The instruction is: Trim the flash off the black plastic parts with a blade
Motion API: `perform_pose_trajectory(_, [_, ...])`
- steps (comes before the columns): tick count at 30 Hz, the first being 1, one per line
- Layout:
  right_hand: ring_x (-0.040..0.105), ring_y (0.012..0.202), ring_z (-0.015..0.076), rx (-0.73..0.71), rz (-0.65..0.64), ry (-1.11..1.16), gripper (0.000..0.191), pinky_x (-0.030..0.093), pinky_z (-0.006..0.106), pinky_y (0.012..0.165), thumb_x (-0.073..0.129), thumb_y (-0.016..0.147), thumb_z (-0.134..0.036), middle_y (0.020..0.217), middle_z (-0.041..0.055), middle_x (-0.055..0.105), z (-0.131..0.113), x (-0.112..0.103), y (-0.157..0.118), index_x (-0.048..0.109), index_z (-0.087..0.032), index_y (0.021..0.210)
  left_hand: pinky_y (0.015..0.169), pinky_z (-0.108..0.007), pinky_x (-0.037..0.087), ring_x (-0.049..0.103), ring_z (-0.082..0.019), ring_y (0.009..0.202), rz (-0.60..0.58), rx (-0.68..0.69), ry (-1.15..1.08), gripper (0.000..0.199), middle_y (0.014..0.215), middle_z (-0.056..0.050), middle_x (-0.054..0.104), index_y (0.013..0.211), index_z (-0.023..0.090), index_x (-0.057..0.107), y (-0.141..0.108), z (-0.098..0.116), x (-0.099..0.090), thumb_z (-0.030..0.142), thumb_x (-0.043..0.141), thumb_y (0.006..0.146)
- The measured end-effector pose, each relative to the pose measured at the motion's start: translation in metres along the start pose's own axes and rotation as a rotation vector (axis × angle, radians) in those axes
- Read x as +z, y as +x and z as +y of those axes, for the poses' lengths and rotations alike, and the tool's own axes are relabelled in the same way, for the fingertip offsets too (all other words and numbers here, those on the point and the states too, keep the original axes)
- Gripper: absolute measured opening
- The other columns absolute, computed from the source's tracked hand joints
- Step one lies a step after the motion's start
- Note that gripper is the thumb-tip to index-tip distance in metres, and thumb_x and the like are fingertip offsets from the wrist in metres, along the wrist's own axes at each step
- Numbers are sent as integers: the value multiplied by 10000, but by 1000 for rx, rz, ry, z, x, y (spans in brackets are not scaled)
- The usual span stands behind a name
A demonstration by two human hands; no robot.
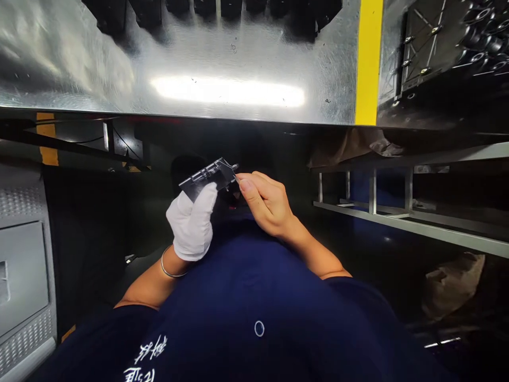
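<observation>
My left hand [193, 223], in a white glove, grips a flat black plastic part [210, 178] with raised ribs and a straight edge. The thumb lies across its face, and the part is tilted with its right end higher. My bare right hand [266, 199] is closed in a pinch at the part's right end. Thumb and forefinger meet there at a thin edge or sliver, too small to make out. Both hands are in front of my dark blue shirt [254, 286], below the level of the metal table's edge.
Across the top runs a shiny metal table [119, 79] with a yellow stripe [368, 63]. Several black parts [222, 8] stand along its back, with more dark parts [485, 37] at right. A metal frame [397, 217] and brown bag [453, 284] are at right, a grey plastic box [24, 265] at left.
</observation>
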State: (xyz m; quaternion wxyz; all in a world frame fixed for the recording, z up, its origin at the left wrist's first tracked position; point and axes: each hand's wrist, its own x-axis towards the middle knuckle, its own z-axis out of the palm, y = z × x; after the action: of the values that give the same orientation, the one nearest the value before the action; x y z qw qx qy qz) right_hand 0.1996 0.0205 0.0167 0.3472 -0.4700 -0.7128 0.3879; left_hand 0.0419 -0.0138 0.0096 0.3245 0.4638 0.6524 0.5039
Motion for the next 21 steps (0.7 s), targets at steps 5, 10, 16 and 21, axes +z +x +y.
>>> perform_pose_trajectory(5, [610, 694, 123, -33, 21, 19, 304, 508, 262, 664, 446, 1009, -323, 793, 23, 699, -1, 1, -2, 707, -195, 921, 902, -339, 567, 733, -222, 893, 75, 66, 42, 279, 922, -34, 776, 917, 184, 771, -1, 0, 4, 437, 676, 845])
perform_pose_trajectory(10, [628, 695, 129, -6, 49, -78, 299, 501, 259, 660, 463, 999, -318, 799, 29, 728, 0, 6, -3, 718, -201, 897, 895, -363, 568, 735, -236, 890, 73, 70, 62, 286, 907, -57, 771, 915, 186, 759, -1, -2, 6, 441, 636, 876])
perform_pose_trajectory(16, [643, 692, 133, 32, 132, -146, 284, 497, 247, 674, 497, 985, -301, 786, 42, 739, 9, 15, -1, 735, -181, 886, 966, -397, 532, 720, -262, 1002, -22, 135, -39, 213, 1051, -97, 765, 1012, 206, 766, 6, -12, 9, 334, 637, 901])
perform_pose_trajectory(21, [662, 679, 129, 22, 142, -178, 283, 489, 228, 654, 509, 977, -287, 771, 47, 746, 18, 17, 3, 739, -166, 866, 938, -375, 547, 727, -240, 979, -42, 121, -24, 224, 1039, -84, 774, 1033, 224, 762, 10, -19, 12, 342, 610, 920])
